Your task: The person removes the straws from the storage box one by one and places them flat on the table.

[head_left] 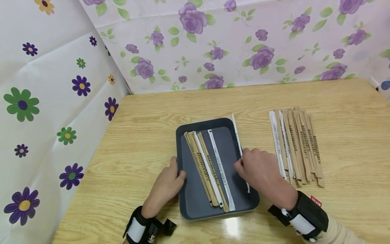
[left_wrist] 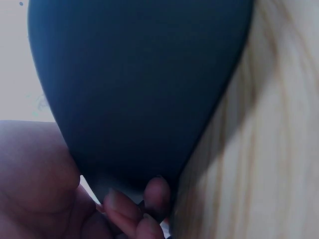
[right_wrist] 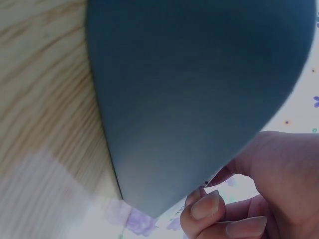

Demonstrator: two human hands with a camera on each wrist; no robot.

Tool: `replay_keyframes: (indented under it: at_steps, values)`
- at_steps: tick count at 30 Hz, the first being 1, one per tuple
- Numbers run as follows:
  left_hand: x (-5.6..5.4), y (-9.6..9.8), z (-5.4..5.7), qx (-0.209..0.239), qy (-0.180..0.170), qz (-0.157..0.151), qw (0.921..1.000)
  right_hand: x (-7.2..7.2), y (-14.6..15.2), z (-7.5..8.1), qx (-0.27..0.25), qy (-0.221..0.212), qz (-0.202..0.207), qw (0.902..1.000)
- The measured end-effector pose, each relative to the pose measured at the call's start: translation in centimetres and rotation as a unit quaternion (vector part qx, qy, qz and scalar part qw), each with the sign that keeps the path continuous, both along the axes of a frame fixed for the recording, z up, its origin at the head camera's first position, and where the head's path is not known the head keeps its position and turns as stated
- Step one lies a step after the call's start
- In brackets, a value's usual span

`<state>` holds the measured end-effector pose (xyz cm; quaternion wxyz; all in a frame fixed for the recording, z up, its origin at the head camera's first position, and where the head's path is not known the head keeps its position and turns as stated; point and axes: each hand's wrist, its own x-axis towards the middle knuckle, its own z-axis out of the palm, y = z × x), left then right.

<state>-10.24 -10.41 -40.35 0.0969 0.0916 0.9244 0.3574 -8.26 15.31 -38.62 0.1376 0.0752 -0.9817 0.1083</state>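
Note:
A dark grey tray [head_left: 201, 215] lies on the table with several slim paper-wrapped sticks, brown [head_left: 198, 162] and white [head_left: 220, 166], lengthwise inside it. My left hand [head_left: 166, 186] grips the tray's left rim, thumb over the edge and fingers [left_wrist: 122, 209] curled against the outer wall. At the right rim, my right hand [head_left: 260, 167] pinches a white paper-wrapped stick [head_left: 236, 132]. Its far end slants up past the tray's back right corner, and its near end shows below the hand. The right fingers [right_wrist: 207, 206] curl close beside the tray's outer wall.
To the right of the tray, a loose pile of brown and white paper-wrapped sticks [head_left: 300, 145] lies on the wooden table [head_left: 146, 122]. Flower-printed sheets [head_left: 195, 51] stand behind the table and along its left side.

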Motion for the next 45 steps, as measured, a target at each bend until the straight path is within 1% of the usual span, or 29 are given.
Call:
replay_keyframes:
  at_steps: [4,8,11,15,22,24,30,35,39,45]
  values:
    - [0.0,0.0,0.0,0.0,0.0,-0.002,1.0,-0.1,0.4,0.2,-0.003,-0.007,-0.006,1.0]
    - [0.0,0.0,0.0,0.0,0.002,0.0,1.0,-0.1,1.1,0.6,-0.013,-0.039,-0.011,0.9991]
    - [0.0,0.0,0.0,0.002,0.003,-0.001,1.0,-0.1,1.8,0.9,-0.023,-0.054,-0.014,0.9982]
    - [0.0,-0.1,0.0,0.003,0.003,-0.001,1.0,-0.1,2.8,1.1,-0.031,-0.051,-0.018,0.998]
    - [0.0,0.0,0.1,0.002,0.002,0.001,1.0,0.1,5.0,0.6,-0.037,-0.028,-0.026,0.9986]
    - [0.0,0.1,0.2,0.001,0.002,0.001,1.0,0.2,5.7,0.3,-0.046,-0.025,-0.029,0.9982]
    - [0.0,0.1,0.2,0.002,0.002,0.005,1.0,0.7,7.8,-0.4,-0.051,-0.039,-0.037,0.9972]
    - [0.1,0.1,0.1,0.005,0.001,0.004,1.0,1.1,9.7,-0.8,-0.044,-0.043,-0.057,0.9964]
    - [0.1,0.1,0.1,0.008,0.001,0.002,1.0,1.3,11.1,-0.9,-0.049,-0.057,-0.078,0.9941]
    - [0.1,0.0,0.1,0.008,-0.001,0.001,1.0,1.6,12.6,-1.3,-0.052,-0.049,-0.091,0.9933]
